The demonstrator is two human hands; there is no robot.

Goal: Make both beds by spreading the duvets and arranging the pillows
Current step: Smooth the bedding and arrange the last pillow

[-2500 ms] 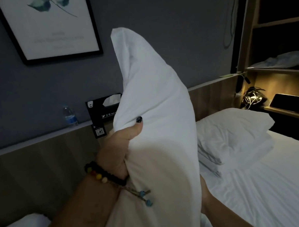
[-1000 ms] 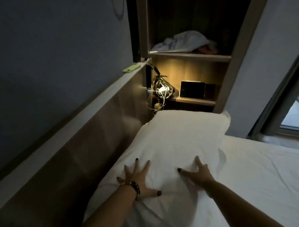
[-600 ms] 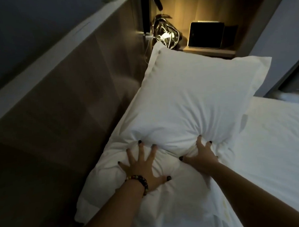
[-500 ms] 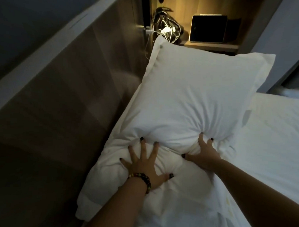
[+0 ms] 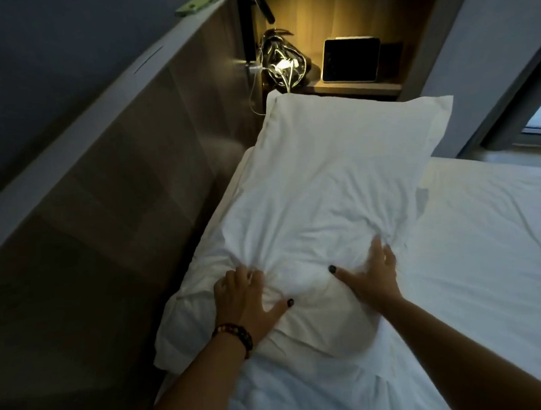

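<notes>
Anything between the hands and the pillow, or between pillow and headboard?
Nothing visible. Left hand and right hand press directly on the pillow, which already lies along the wooden headboard.

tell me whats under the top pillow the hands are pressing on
Another white pillow lies under the top pillow, its edge showing along the headboard side. Below is the bed sheet. The left hand and right hand cover part; the rest is hidden.
</notes>
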